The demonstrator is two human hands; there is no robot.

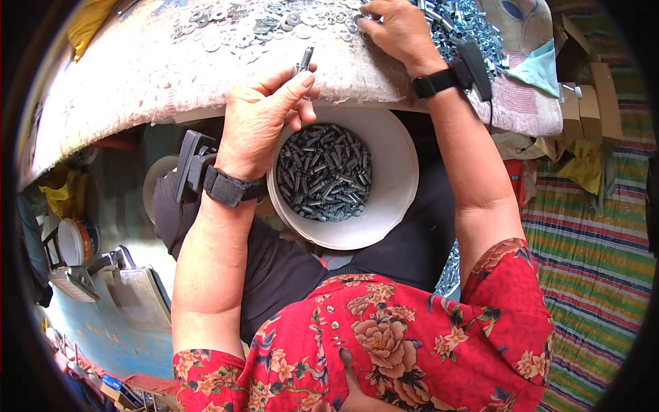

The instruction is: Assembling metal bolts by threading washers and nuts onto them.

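Observation:
My left hand [264, 113] is closed in a pinch around a metal bolt [306, 58], its threaded end pointing up above the fingertips. Below that hand stands a white bucket [395, 178] holding a heap of dark bolt assemblies [322, 172]. At the far edge of the view, my right hand [398, 31] reaches onto the padded table, thumb and finger pinched around a washer [357, 20]. Loose flat washers [274, 24] lie spread to its left. A pile of shiny metal sleeves or fasteners [467, 31] sits to its right; their exact kind is hard to make out.
A worn cloth [144, 89] covers the table, whose near edge runs above the bucket. A light-blue rag [539, 69] hangs at the right corner, with cardboard boxes [604, 103] beyond. Striped sheeting [590, 247] spreads at right. A metal dustpan-like object [137, 295] is at left.

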